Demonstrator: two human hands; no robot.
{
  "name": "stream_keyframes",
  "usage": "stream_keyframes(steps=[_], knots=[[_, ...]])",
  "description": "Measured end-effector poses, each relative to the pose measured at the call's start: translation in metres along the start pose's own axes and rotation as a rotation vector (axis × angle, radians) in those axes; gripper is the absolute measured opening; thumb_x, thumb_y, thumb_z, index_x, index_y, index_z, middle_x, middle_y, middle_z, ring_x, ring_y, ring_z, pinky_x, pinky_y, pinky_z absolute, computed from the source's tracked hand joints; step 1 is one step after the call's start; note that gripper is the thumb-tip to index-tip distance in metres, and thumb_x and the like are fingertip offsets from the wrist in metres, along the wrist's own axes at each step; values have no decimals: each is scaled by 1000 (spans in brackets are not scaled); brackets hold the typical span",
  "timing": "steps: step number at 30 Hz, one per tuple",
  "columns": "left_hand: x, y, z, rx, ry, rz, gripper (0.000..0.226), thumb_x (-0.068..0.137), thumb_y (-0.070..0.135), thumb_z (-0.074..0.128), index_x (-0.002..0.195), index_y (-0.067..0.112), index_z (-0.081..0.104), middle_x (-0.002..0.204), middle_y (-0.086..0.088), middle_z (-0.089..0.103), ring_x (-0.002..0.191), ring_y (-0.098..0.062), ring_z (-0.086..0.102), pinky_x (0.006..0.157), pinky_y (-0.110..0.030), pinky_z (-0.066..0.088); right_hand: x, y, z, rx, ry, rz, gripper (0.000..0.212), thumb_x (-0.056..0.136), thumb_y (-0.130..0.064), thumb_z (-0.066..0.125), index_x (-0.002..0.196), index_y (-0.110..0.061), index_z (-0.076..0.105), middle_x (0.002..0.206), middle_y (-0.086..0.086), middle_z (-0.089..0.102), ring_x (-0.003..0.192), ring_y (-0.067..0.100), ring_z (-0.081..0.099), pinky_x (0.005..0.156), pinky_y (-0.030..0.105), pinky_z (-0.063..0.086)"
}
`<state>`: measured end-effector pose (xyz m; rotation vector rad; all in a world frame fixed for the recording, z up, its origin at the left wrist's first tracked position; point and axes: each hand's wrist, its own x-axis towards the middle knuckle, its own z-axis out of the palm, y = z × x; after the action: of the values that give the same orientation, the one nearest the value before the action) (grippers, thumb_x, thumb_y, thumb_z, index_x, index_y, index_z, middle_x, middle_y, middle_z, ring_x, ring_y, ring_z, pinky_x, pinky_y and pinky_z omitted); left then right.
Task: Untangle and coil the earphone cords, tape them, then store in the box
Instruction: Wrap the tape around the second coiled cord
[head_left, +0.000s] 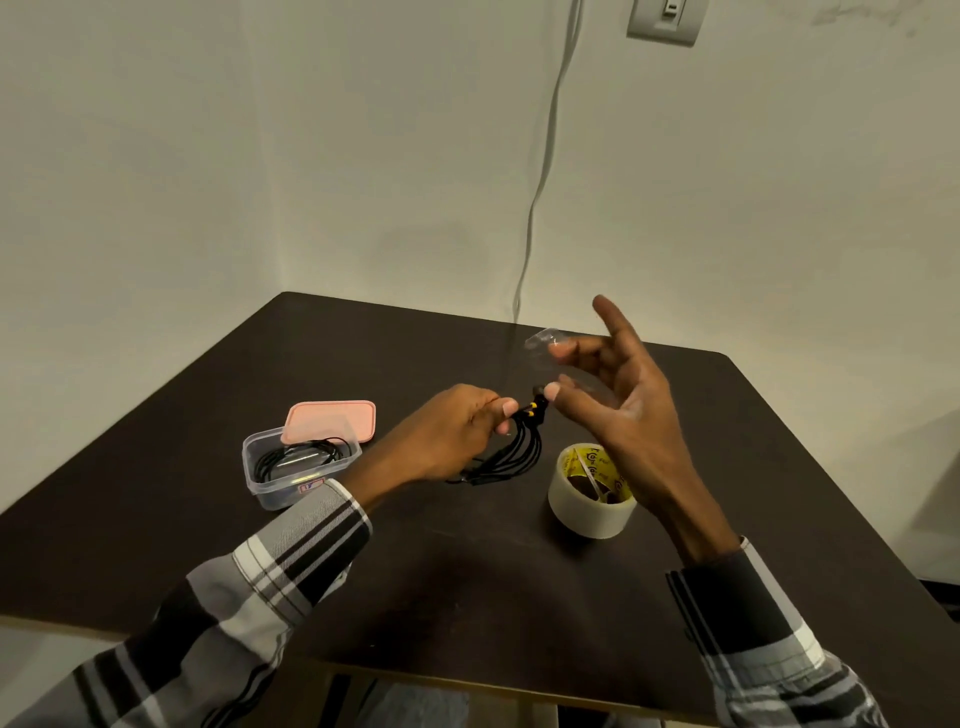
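My left hand (457, 436) pinches the coiled black earphone cord (511, 452) above the dark bench (467, 571), my right hand (618, 405) holds a clear strip of tape (540, 340) at its fingertips, the tape roll (589, 491) stands beside it, and the open plastic box (291, 467) holds another cord, its pink lid (332, 421) leaning on the rim.

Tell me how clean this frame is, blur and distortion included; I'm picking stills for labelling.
Head view: dim, warm light; wide-angle bend at the table edges; right hand slightly motion-blurred, its clear tape strip faint; cords dark against the dark top.
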<state>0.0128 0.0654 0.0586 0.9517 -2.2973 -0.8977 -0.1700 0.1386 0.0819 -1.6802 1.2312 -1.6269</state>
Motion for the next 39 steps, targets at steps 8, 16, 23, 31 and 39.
stream_keyframes(steps=[8, 16, 23, 31, 39], knots=[[0, 4, 1, -85, -15, -38, 39, 103, 44, 37, 76, 23, 57, 61, 0, 42, 54, -16, 37, 56, -33, 33, -14, -6, 18, 279, 43, 117, 80, 83, 12, 68, 150, -14, 34, 95, 16, 69, 88, 32, 70, 84, 25, 56], [0, 7, 2, -247, -32, -103, 41, 106, 36, 33, 84, 20, 64, 65, 1, 41, 58, -16, 37, 56, -33, 35, -11, 4, 19, 32, 33, 126, 83, 83, 9, 70, 152, -17, 30, 91, 8, 72, 80, 17, 73, 79, 23, 57], [1, 8, 5, -328, -66, -159, 40, 107, 29, 31, 85, 16, 61, 63, 6, 39, 54, -6, 35, 52, -23, 35, -8, 8, 18, -190, -5, 78, 94, 80, 5, 74, 155, -18, 24, 91, 0, 68, 82, 13, 72, 79, 22, 58], [-3, 7, 9, -345, -115, -115, 40, 103, 29, 35, 67, 29, 54, 57, 14, 42, 55, -9, 35, 56, -29, 33, -10, 12, 21, -593, -70, -20, 100, 80, -10, 80, 157, -19, 17, 90, -13, 65, 81, 5, 68, 79, 18, 57], [-4, 5, 14, -75, -12, 0, 39, 104, 35, 40, 68, 28, 54, 58, 5, 45, 53, -8, 42, 58, -29, 36, -15, 0, 21, -923, -52, -22, 101, 82, -46, 75, 158, -28, 12, 105, -18, 71, 88, 6, 69, 72, 34, 58]])
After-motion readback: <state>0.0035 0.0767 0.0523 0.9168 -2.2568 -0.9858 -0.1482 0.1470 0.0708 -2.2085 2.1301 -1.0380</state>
